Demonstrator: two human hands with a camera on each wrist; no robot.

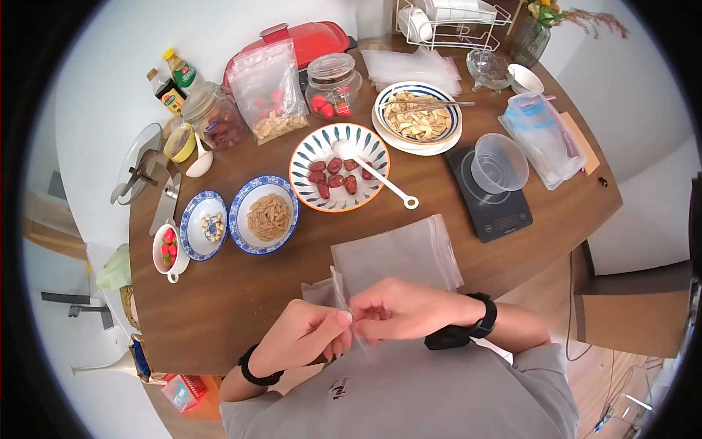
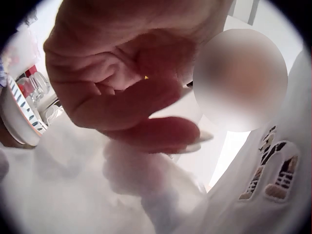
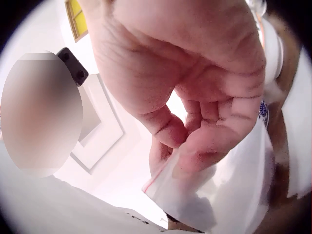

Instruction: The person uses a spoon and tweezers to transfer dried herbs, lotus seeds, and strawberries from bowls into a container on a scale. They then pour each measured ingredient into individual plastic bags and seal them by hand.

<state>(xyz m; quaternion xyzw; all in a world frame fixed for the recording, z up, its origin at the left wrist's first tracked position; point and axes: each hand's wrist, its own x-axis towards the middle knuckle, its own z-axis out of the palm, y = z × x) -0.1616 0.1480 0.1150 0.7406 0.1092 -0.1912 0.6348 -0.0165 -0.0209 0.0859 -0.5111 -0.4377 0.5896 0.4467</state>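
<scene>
Both hands hold a clear plastic bag (image 1: 338,290) at the table's near edge, close to the grey shirt. The left hand (image 1: 306,335) pinches its edge with curled fingers; in the left wrist view the hand (image 2: 131,83) is above the translucent plastic (image 2: 58,170). Close beside it the right hand (image 1: 398,311) pinches the bag between thumb and index finger. In the right wrist view these fingertips of the hand (image 3: 195,97) grip the corner of the bag (image 3: 234,185), where a red line runs along the edge. Flat bags (image 1: 395,256) lie just beyond the hands.
A plate of red dates (image 1: 300,157), blue-rimmed bowls (image 1: 235,227) and a strawberry cup (image 1: 159,252) stand beyond the hands. Further back are a filled zip bag (image 1: 267,80), jars (image 1: 333,69) and sliced food on a plate (image 1: 418,150). A black scale (image 1: 504,219) stands right.
</scene>
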